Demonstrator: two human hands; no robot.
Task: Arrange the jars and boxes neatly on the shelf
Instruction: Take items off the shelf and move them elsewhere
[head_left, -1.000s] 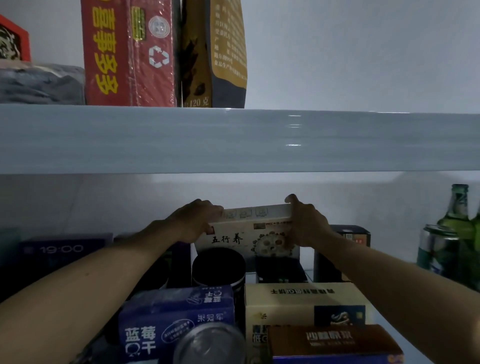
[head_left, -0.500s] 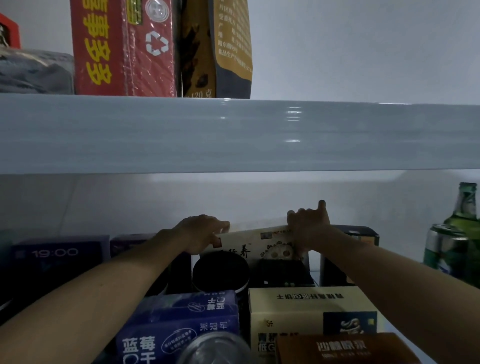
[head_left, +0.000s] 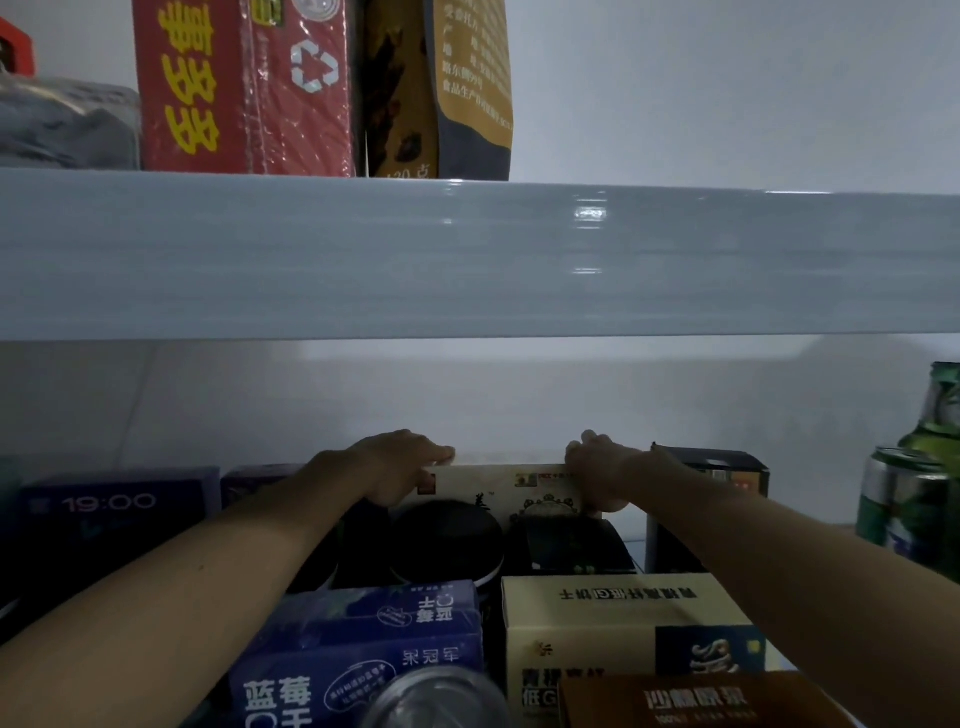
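Cream box (head_left: 498, 486) at back of lower shelf, upright against the wall, behind black round jar (head_left: 448, 540) and a dark box (head_left: 571, 540). Left hand (head_left: 397, 467) gripped its left end, fingers curled over top edge. Right hand (head_left: 597, 475) gripped its right end, thumb low, fingers over the top. Blue box (head_left: 363, 654) and pale yellow box (head_left: 623, 618) in front row. Green can (head_left: 904, 509) far right. Red box (head_left: 244, 88) on upper shelf (head_left: 467, 260).

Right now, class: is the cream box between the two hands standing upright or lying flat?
Upright: the cream box stands on edge at the back, its printed face toward us, left hand and right hand gripping its ends.
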